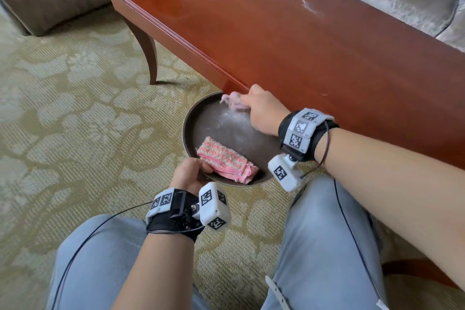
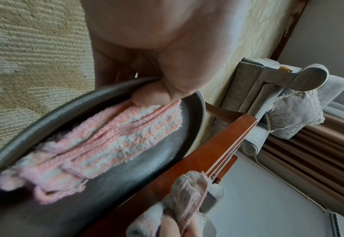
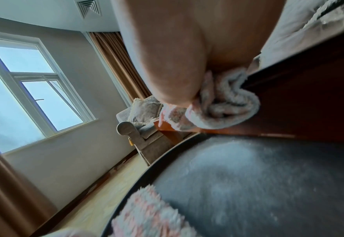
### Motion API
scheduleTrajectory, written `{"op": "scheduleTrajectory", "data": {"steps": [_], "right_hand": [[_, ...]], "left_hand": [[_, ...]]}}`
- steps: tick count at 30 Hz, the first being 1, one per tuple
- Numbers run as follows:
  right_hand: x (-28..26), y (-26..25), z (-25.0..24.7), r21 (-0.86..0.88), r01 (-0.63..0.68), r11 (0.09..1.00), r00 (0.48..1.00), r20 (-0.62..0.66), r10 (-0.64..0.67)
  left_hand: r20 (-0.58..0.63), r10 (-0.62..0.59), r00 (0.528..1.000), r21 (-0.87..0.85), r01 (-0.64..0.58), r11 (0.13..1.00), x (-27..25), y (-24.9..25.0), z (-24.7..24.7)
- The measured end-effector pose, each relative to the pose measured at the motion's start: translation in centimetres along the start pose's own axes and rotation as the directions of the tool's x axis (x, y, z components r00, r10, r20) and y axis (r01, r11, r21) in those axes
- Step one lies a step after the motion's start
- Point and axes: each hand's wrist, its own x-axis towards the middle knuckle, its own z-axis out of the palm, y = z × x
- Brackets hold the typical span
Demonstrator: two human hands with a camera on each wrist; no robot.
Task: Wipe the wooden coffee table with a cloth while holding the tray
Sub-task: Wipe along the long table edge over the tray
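The right hand [image 1: 261, 111] is closed around a bunched cloth [image 1: 235, 102] and holds it against the near edge of the desk [image 1: 289, 33], just above the tray [image 1: 226, 131]. This looks like sweeping dust off that edge into the tray, whose floor shows a pale powdery patch below the cloth. The left hand [image 1: 190, 173] grips the tray's near rim, thumb on top and pressing on a second, folded pink cloth [image 1: 226, 158] that lies inside; the other fingers are under the rim and hidden. The tray is round, held roughly level below the desk edge, over the carpet [image 1: 75, 108]. The desk's long axis runs from far left to near right, and white smears still show at its far side. The next move likely calls for reaching across to those smears while keeping the tray under the edge.
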Motion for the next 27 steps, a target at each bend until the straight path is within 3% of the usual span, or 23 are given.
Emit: {"op": "scheduleTrajectory", "data": {"steps": [3,6,9,14,20,27], "right_hand": [[-0.5,-0.4,0.7,0.084,0.064,0.994,0.996,-0.069,-0.059],[-0.8,0.8,-0.9,0.219,0.050,0.975,0.989,-0.145,-0.018],[-0.8,3.4,-3.3,0.283,-0.053,0.958,0.969,-0.218,0.118],[-1.3,8.9,-5.5,0.320,-0.312,0.895,0.896,-0.215,0.389],[-2.6,12.8,-5.6,0.139,-0.493,0.859,0.845,-0.160,0.511],[-2.3,13.7,-3.9,-0.006,-0.626,0.780,0.775,-0.114,0.621]], "left_hand": [[-0.012,-0.010,1.000,0.003,0.010,1.000,0.2,0.1,0.0],[-0.028,-0.006,1.000,0.015,0.006,1.000,0.2,0.0,0.0],[-0.029,-0.013,0.999,0.015,0.014,1.000,-0.1,-0.1,0.4],[-0.050,-0.010,0.999,0.015,0.010,1.000,-0.1,-0.3,1.2],[-0.036,-0.005,0.999,0.030,0.006,1.000,-0.2,-0.3,2.0],[-0.023,-0.023,0.999,0.039,0.024,0.999,0.3,-0.3,1.6]]}}
